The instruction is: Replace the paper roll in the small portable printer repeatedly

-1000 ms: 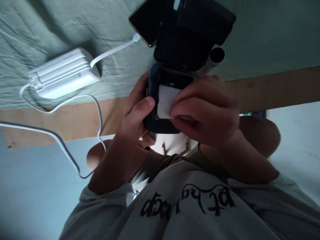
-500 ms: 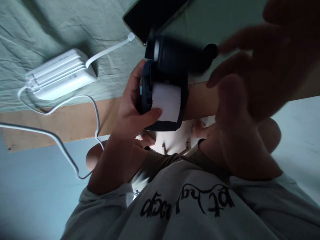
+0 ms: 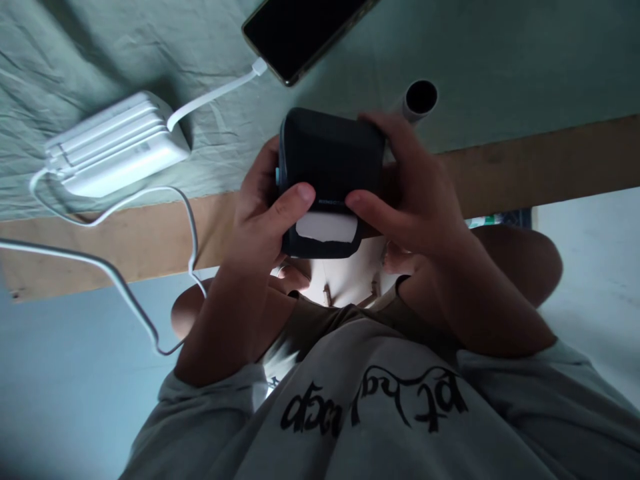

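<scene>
Your way forward past the tube (image 3: 419, 100) is open cloth (image 3: 525, 60). To your left, the power bank (image 3: 117, 143), its cables (image 3: 150, 200) and the phone (image 3: 300, 33) crowd the bench.

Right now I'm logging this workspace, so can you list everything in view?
small printer: one, black, lid closed, held in both hands above the lap
paper strip: one, white, sticking out of the printer's slot
power bank: one, white, on the green cloth at left
cables: white, running from the power bank
phone: one, black screen, top centre, cable plugged in
tube: one, grey, beside the printer
green cloth: one, over a wooden board
left hand: gripping the printer
right hand: gripping the printer
</scene>
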Motion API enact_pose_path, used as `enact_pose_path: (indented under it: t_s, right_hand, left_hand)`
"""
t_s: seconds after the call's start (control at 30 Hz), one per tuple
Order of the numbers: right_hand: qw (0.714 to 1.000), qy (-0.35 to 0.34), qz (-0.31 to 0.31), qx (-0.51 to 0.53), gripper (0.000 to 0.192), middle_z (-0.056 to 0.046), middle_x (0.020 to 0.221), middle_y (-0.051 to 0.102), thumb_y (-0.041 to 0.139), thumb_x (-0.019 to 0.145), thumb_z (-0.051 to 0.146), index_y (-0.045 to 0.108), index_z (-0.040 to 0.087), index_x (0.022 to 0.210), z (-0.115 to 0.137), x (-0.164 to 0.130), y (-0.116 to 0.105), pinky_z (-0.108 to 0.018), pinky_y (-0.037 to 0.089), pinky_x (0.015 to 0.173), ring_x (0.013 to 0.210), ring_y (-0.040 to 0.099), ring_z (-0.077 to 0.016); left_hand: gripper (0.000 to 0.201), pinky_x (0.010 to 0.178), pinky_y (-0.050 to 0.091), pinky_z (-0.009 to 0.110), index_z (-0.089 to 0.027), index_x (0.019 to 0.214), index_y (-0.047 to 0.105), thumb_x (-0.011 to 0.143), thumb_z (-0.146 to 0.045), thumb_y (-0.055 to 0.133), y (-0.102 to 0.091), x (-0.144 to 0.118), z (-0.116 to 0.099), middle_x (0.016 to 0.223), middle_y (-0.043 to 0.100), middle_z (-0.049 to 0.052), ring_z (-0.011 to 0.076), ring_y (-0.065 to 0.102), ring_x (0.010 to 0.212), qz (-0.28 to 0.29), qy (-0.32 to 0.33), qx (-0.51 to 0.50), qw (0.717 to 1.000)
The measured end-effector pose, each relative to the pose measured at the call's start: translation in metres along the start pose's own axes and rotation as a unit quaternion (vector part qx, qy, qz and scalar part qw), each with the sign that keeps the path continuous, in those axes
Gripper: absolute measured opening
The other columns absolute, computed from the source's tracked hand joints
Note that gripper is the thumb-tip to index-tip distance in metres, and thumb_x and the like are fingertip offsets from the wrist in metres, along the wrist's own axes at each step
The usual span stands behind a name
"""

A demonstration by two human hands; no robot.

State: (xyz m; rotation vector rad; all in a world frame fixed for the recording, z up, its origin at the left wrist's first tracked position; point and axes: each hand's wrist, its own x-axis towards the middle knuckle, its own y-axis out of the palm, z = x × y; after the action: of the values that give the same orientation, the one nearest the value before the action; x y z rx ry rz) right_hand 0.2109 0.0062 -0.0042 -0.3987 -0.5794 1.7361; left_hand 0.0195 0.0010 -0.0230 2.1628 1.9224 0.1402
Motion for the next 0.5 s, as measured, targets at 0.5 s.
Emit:
enact_pose_path:
  t_s: [0.5]
  right_hand:
    - [0.999,-0.004,0.030,-0.025,0.079,-0.002,0.087,0.065,0.051,0.085,0.065,0.031,0.019,0.145,-0.0062,-0.0004,0.0003,-0.024,0.041,0.062,0.067,0.058,-0.0100]
  left_hand:
    - [0.055,0.099,0.051,0.042,-0.027,0.128,0.060,0.081,-0.056,0.063,-0.0004,0.0050,-0.0008,0.116,0.068,0.006,0.0269,0.062,0.114,0.033,-0.006,-0.055,0.998]
